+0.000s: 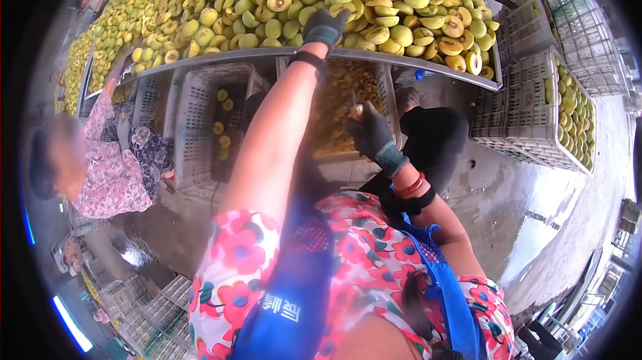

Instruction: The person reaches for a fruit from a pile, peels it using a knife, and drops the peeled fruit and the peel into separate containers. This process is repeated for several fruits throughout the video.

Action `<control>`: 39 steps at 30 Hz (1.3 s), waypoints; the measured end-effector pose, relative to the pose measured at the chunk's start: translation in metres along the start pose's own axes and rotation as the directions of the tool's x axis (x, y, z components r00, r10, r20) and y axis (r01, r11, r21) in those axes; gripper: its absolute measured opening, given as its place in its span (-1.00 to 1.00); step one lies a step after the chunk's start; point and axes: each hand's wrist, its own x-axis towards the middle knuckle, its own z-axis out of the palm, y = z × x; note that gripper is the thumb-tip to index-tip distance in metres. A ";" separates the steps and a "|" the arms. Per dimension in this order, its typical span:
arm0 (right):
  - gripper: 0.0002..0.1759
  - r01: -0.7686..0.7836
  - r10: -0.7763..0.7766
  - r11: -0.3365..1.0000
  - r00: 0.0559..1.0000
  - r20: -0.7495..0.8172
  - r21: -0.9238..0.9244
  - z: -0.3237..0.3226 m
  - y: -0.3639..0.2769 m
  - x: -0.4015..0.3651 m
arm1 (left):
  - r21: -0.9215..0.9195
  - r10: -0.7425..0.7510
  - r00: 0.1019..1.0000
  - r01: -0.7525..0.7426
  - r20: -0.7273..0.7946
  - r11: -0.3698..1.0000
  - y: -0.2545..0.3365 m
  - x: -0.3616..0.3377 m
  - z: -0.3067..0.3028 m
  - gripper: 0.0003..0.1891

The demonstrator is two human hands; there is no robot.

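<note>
My left hand, in a dark glove, reaches over the front edge of a metal table onto a heap of halved green-yellow fruit. Its fingers are apart at the fruit, and nothing shows held in them. Lower and to the right, my right hand, also gloved, is closed around a small tool whose tip points up. A small brownish spot shows by its fingers, too small to name. This hand is above a crate of brownish cut fruit pieces below the table edge.
A pale crate with a few fruit pieces stands left of centre. At the left sits a person in a patterned top. Stacked crates filled with fruit stand at the right. More crates are at the lower left.
</note>
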 end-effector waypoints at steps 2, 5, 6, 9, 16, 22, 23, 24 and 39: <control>-0.77 -0.040 0.039 0.999 0.999 0.027 0.019 -0.004 0.006 -0.001 | -0.091 -0.060 0.995 0.053 -0.082 0.994 0.009 -0.002 0.011 -0.24; -0.72 -0.036 0.033 0.996 0.999 0.038 0.077 -0.003 0.019 -0.001 | -0.209 -0.100 0.961 0.046 -0.257 0.977 0.006 -0.006 0.031 -0.25; -0.69 -0.021 0.018 0.994 0.999 0.037 0.103 -0.001 0.022 -0.001 | -0.280 -0.087 0.962 0.011 -0.260 0.960 0.000 -0.005 0.036 -0.24; -0.70 -0.014 0.012 0.988 1.000 0.018 0.151 -0.005 0.007 -0.002 | -0.416 -0.071 0.958 -0.053 -0.278 0.908 -0.013 -0.014 0.033 -0.33; -0.75 -0.004 0.028 0.959 0.996 -0.082 0.285 -0.017 -0.004 0.004 | -0.797 0.264 0.960 -0.085 0.096 0.598 0.002 -0.083 -0.029 -0.52; -0.61 0.284 -0.202 0.948 0.885 -0.419 0.143 -0.049 -0.034 0.011 | -0.821 0.440 0.896 -0.204 0.063 0.534 0.004 -0.158 -0.050 -0.54; -0.57 0.333 -0.262 0.940 0.847 -0.463 0.078 -0.056 -0.047 0.011 | -0.810 0.463 0.885 -0.237 0.048 0.537 0.008 -0.174 -0.057 -0.54; -0.56 0.388 -0.336 0.921 0.808 -0.485 0.009 -0.060 -0.058 0.011 | -0.798 0.486 0.873 -0.268 0.035 0.539 0.011 -0.184 -0.061 -0.53; -0.72 0.333 -0.300 0.942 0.886 -0.353 0.035 -0.042 -0.082 -0.004 | -0.587 0.477 0.802 -0.592 -0.360 0.553 -0.001 -0.233 -0.044 -0.56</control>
